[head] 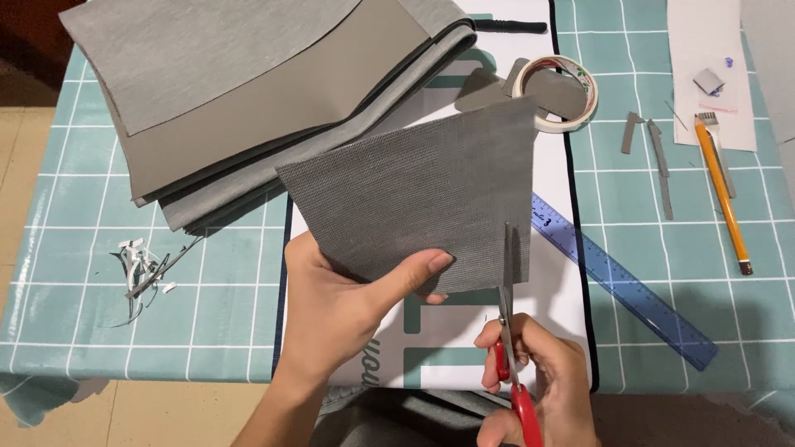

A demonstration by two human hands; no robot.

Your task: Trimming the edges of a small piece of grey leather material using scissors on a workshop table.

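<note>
My left hand (pixel 344 302) grips the lower edge of a grey woven fabric sheet (pixel 414 190), thumb on top, holding it tilted above the white mat (pixel 555 281). Red-handled scissors (pixel 509 331) are in my right hand (pixel 538 385), at the bottom centre. Their blades point upward and bite into the sheet's lower right edge, close to its right side.
A stack of grey sheets (pixel 248 91) lies at the upper left. A tape roll (pixel 556 91), blue ruler (pixel 621 281), orange pencil (pixel 722 194), grey strips (pixel 658 157) and white paper (pixel 712 66) sit on the teal checked tablecloth (pixel 99 248). Trimmings (pixel 145 269) lie at the left.
</note>
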